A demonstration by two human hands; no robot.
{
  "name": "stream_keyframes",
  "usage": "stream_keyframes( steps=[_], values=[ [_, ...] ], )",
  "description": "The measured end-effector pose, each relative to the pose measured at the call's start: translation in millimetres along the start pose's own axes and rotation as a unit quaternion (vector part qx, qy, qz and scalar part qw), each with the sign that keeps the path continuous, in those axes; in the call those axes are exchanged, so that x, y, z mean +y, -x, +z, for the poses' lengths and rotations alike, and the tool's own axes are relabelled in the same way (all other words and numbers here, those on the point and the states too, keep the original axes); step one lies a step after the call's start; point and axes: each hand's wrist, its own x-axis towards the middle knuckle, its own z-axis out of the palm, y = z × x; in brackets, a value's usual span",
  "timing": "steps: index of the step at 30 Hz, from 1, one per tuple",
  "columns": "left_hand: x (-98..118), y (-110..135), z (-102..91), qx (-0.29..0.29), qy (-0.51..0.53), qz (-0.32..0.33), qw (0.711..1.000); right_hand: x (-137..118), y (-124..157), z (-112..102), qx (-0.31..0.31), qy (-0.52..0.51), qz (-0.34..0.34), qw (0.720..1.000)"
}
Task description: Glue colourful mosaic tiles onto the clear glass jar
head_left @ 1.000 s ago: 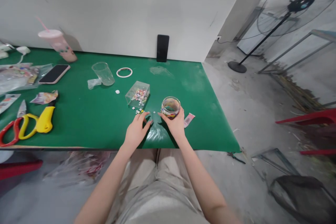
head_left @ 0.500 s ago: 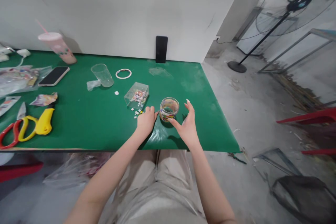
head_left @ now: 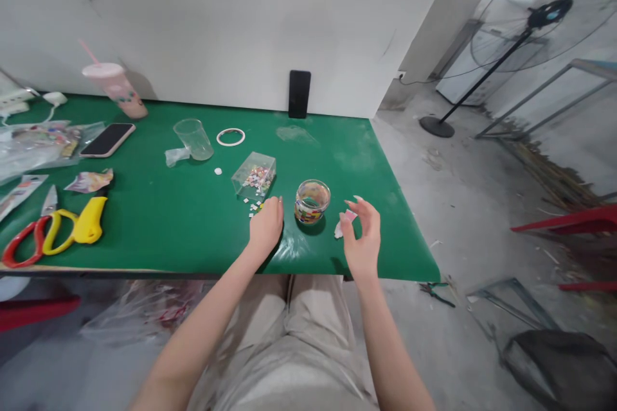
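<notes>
My left hand (head_left: 266, 226) lies palm down on the green table (head_left: 159, 225), fingers together and stretched forward, their tips beside several small loose tiles (head_left: 254, 205). It holds nothing that I can see. A small glass jar (head_left: 312, 201) with coloured pieces inside stands between my hands, untouched. My right hand (head_left: 362, 239) is to the right of the jar, thumb and fingers curled round a small pink and white packet (head_left: 346, 222). I cannot tell whether the packet is off the table. A clear plastic box (head_left: 254, 174) of tiles lies tipped just behind the loose tiles.
A clear cup (head_left: 193, 139), a white ring (head_left: 231, 136) and a black phone (head_left: 299, 94) leaning on the wall stand further back. At the left are yellow and red scissors (head_left: 53, 234), another phone (head_left: 107, 139), plastic bags and a pink tumbler (head_left: 114, 88). A standing fan (head_left: 523, 26) is at the right.
My right hand has left the jar and moved right to the pink packet, curling round it. My left hand has slid forward a little toward the loose tiles.
</notes>
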Motion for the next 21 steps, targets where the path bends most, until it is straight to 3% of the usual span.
stream_keyframes(
  steps=[2,7,10,15,21],
  values=[
    [-3,11,-4.2,0.024,0.086,-0.009,0.996,-5,8,-1,-0.002,-0.004,-0.006,1.0],
    [0,47,-6.6,0.027,0.28,-0.039,0.959,-11,30,12,-0.233,-0.012,-0.027,0.972],
    [7,58,-5.4,0.025,0.33,-0.044,0.943,-10,39,27,-0.306,-0.009,-0.082,0.949],
    [11,57,-3.0,0.05,0.349,-0.047,0.935,-7,49,43,-0.336,0.016,-0.106,0.936],
    [10,50,3.5,0.069,0.34,-0.056,0.936,-7,55,47,-0.355,0.135,-0.105,0.919]
  ],
)
